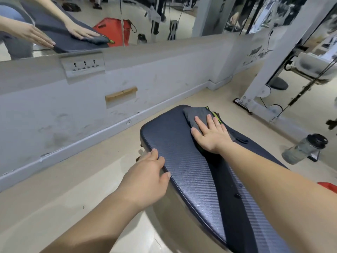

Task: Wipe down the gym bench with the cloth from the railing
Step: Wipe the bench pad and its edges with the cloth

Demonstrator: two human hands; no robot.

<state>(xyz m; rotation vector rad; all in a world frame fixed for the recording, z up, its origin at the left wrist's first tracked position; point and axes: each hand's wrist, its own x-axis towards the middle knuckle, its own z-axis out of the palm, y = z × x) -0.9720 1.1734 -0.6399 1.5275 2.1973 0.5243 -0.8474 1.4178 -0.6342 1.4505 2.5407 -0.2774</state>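
Wiping is under way at a gym: the cloth (pixel 197 113), grey with a lime trim, is already off the railing and lies on the far end of the gym bench (pixel 184 161), at about 1 o'clock from the middle of the view. No railing is in sight. Nothing on the dark textured pad tells wiped areas from unwiped ones, so judging by where the cloth sits, most of the near length probably remains.

The left hand (pixel 145 172), at 7 o'clock from the cloth, braces on the pad's left edge. Its thumb rests on top and its fingers reach over the side, looking straight in the wall mirror (pixel 116 21) at 11 o'clock, so it steadies rather than grasps. The right hand (pixel 209 136) lies flat with fingers spread, pressing down on the cloth's near part. A water bottle (pixel 304 149) stands on the floor at 3 o'clock.
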